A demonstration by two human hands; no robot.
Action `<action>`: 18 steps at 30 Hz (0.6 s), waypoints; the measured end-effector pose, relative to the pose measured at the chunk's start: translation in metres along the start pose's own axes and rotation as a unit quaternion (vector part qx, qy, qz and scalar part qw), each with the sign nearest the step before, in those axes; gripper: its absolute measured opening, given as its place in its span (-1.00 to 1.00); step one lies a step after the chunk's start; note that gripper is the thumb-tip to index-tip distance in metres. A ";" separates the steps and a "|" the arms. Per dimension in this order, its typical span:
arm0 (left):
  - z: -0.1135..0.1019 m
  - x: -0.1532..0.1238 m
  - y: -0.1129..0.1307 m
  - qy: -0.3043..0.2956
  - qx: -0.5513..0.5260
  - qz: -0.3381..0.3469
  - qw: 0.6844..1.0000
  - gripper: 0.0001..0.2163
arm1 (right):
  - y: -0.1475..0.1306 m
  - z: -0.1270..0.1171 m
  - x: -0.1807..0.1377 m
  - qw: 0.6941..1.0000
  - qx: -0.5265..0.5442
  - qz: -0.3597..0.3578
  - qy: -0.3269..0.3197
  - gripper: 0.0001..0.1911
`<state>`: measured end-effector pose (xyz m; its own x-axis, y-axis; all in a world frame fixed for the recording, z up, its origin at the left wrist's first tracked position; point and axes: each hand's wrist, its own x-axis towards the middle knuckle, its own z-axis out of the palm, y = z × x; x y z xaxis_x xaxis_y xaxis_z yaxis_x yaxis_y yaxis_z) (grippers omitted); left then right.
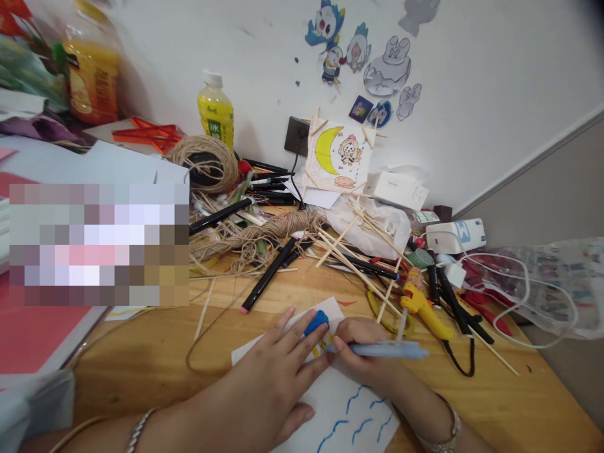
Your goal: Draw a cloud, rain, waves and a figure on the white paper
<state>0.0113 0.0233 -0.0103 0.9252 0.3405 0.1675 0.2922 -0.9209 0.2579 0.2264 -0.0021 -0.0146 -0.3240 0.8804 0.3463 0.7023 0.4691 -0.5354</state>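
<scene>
My left hand (pixel 276 377) lies flat with its fingers spread on a sheet of white paper (pixel 337 402). Between its fingers shows a blue-coloured patch (pixel 317 322) with some yellow below it. In my right hand (pixel 365 362) is a light-blue pen (pixel 394 350), held low over the sheet close to my left fingertips. The pen's tip is hidden by the hands, so contact with the paper cannot be made out. Several wavy blue lines (pixel 362 430) run across the lower part of the sheet.
Behind the paper lie a black marker (pixel 268 274), jute twine (pixel 292 225) and thin wooden sticks (pixel 349 255). A yellow glue gun (pixel 427 308) is at the right, near a white cable (pixel 528 277). A moon drawing on a stick frame (pixel 325 167) leans against the wall.
</scene>
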 end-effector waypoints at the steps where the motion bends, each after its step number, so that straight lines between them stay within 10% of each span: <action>1: -0.001 0.000 0.000 -0.002 0.000 0.001 1.000 -0.42 | 0.000 0.000 0.000 1.000 -0.002 -0.003 0.002 -0.56; 18: -0.006 0.002 0.001 -0.034 -0.019 -0.011 0.999 -0.43 | -0.001 -0.001 0.000 1.000 0.022 0.010 0.004 -0.58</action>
<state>0.0123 0.0237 -0.0043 0.9337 0.3448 0.0961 0.3040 -0.9055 0.2960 0.2262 -0.0025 -0.0130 -0.3049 0.8889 0.3420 0.6799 0.4546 -0.5754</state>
